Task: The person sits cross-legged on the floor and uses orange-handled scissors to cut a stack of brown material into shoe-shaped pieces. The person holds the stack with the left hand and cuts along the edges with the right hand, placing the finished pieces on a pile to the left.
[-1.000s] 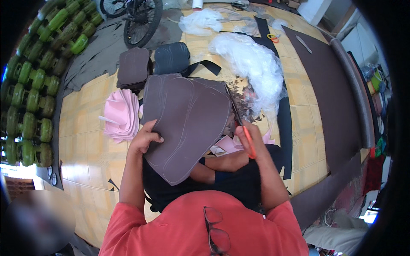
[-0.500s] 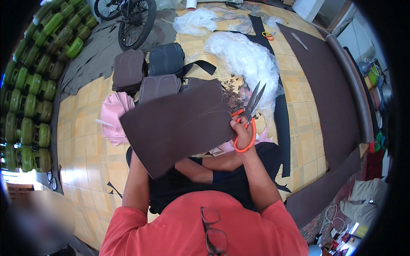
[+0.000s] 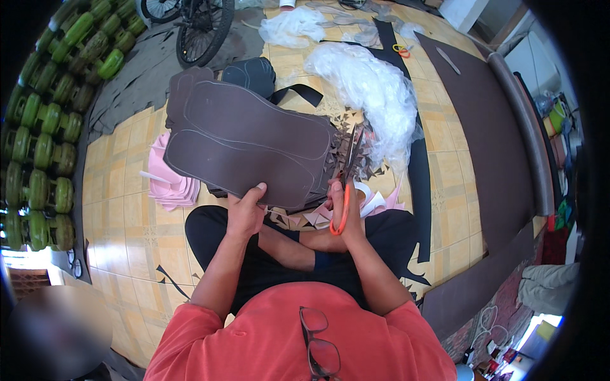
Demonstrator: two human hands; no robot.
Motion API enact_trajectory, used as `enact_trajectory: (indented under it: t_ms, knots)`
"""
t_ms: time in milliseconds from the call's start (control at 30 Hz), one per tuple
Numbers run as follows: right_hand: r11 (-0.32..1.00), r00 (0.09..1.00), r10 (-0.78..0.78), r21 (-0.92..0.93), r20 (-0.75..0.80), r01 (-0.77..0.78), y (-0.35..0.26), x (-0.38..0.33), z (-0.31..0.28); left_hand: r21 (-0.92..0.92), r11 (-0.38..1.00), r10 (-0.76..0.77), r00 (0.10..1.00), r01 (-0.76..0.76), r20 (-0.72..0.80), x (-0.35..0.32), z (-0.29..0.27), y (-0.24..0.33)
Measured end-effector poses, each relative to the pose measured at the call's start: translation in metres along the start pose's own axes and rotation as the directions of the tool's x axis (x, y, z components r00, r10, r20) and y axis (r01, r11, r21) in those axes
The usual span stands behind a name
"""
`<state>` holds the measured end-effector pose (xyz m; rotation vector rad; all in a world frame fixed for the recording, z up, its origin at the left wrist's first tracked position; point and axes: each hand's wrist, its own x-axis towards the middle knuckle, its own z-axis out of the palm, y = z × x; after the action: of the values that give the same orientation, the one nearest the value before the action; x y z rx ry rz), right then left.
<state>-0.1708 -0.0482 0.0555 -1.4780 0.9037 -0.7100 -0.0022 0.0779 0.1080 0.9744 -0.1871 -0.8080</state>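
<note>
My left hand [image 3: 246, 209] is closed on the near edge of a dark brown sheet [image 3: 235, 149], its thumb lying on top. Pale lines on the sheet trace two long, shoe-sole-like shapes. My right hand [image 3: 338, 198] grips a pair of scissors [image 3: 345, 213] with orange handles. Their dark blades point away from me, just past the sheet's right edge; whether they are fully closed is hard to tell. Beneath and behind the sheet are stacks of cut pieces, among them a dark grey-blue stack [image 3: 250, 77]. Small triangular scraps [image 3: 359, 152] lie beside the blades.
Left of the sheet sits a pile of pink pieces [image 3: 171, 184]. Crumpled clear plastic [image 3: 368, 89] spreads at the far right of the scraps. A brown material roll [image 3: 524, 133] lies along the right. Green cylinders [image 3: 41, 152] are stacked at left; a bicycle wheel [image 3: 204, 32] stands behind.
The brown sheet has turned and moved away from me, its traced lines now plainly visible. My left hand has come into view on its near edge. My right hand has left it, moving left with the scissors.
</note>
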Motion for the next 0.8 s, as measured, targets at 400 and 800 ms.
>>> enact_trajectory:
  t_ms: [400,800]
  knots:
    - [0.914,0.956,-0.283,-0.283,0.076,0.292,-0.041,0.008,-0.006,0.035,0.999,0.032,0.999,-0.034,0.038,-0.003,-0.007,0.002]
    - [0.946,0.951,-0.188,-0.214,0.247,0.243,-0.016,0.008,-0.027,0.095,0.995,0.025,1.000,-0.026,0.008,0.025,-0.025,0.043]
